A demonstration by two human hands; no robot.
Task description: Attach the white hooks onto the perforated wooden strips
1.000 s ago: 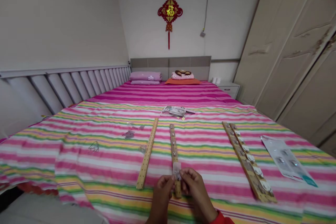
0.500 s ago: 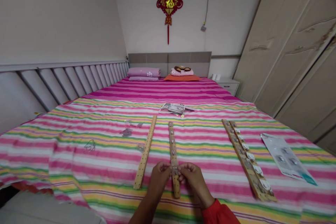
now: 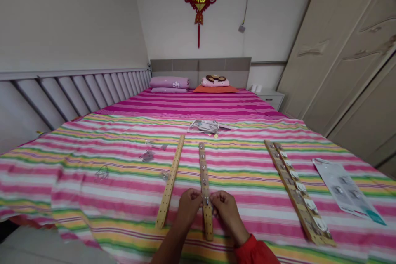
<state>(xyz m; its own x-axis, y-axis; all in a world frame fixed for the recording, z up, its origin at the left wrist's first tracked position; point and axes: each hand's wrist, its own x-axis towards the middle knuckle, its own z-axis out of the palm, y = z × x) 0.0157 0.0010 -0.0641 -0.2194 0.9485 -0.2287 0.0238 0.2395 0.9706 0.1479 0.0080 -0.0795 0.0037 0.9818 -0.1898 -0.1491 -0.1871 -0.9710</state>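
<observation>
On the bed lies a narrow wooden strip with holes [image 3: 208, 225], pointing away from me. A row of small clear patches with metal hooks runs down its far part. My left hand [image 3: 190, 206] pinches the left edge of the nearest clear adhesive hook [image 3: 206, 201]. At that hook's right edge, my right hand [image 3: 225, 208] is also pinched, its wrist in a red sleeve. The hook lies flat against the strip, as far as I can see. To the left rests a second perforated wooden strip [image 3: 168, 192], with a small clear hook [image 3: 165, 175] beside it.
Two joined-looking wooden strips [image 3: 293, 189] bearing white and clear hooks lie at the right. Beyond them is a blister pack [image 3: 340, 187]. More packaging [image 3: 206, 126] sits farther back. Clear scraps [image 3: 147, 156] and a thin loop [image 3: 102, 173] lie left on the striped sheet [image 3: 123, 198].
The view has shifted slightly. Both hands stay at the same hook on the middle strip, and its metal part now shows more plainly between the fingers.
</observation>
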